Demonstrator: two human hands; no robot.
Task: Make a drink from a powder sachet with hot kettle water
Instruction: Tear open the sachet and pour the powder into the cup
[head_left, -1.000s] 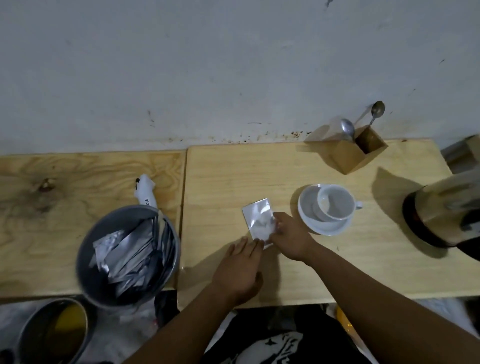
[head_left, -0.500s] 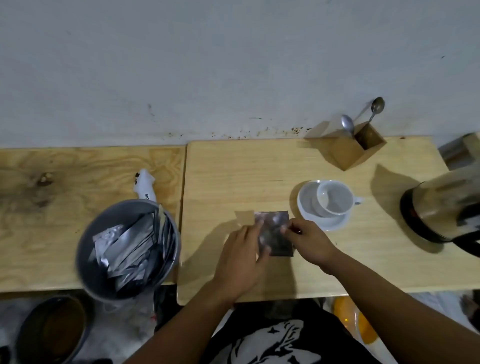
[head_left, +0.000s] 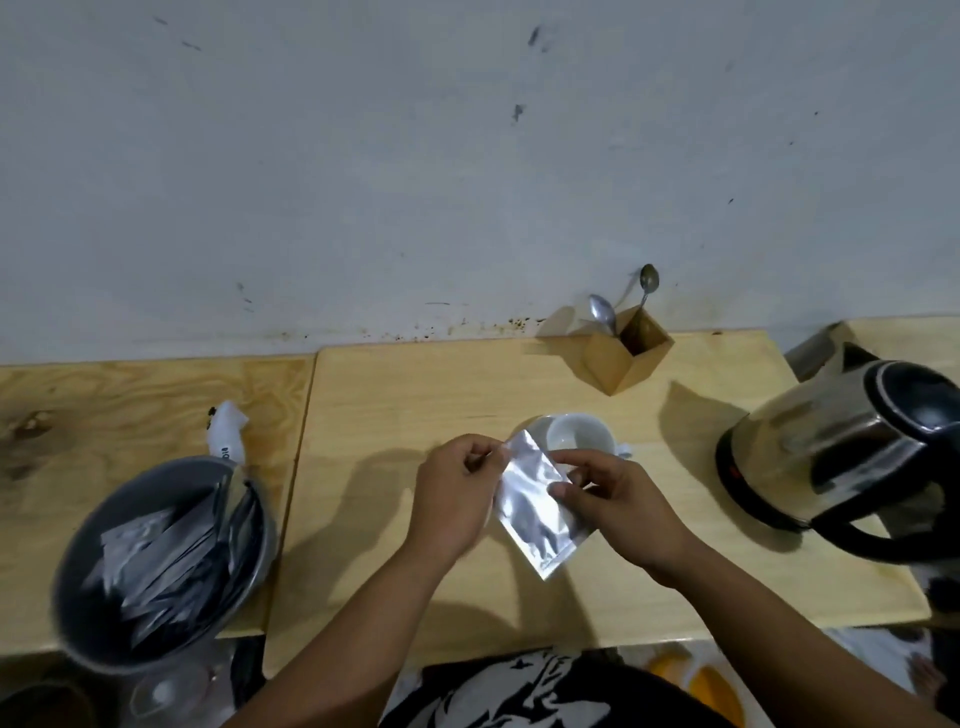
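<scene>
the silver sachet (head_left: 535, 506) is now lifted off the table (head_left: 363, 395) and turned upright, just near the cup (head_left: 579, 434). half a second ago it lay low by the wood. the left hand (head_left: 457, 499) pinches its top corner, the right hand (head_left: 618, 504) pinches its side. i judge tearing comes next; the kettle (head_left: 852, 452) waits at right.

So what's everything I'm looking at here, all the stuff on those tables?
Sachet: one, silver, held up over the table in both hands.
Cup: one, white, on a white saucer behind the sachet.
Kettle: one, steel and black, far right.
Spoons: two, metal, in a wooden holder by the wall.
Bucket: one, grey, full of silver sachets, left.
Tables: two, pale wood.
Left hand and right hand: both pinching the sachet.
</scene>
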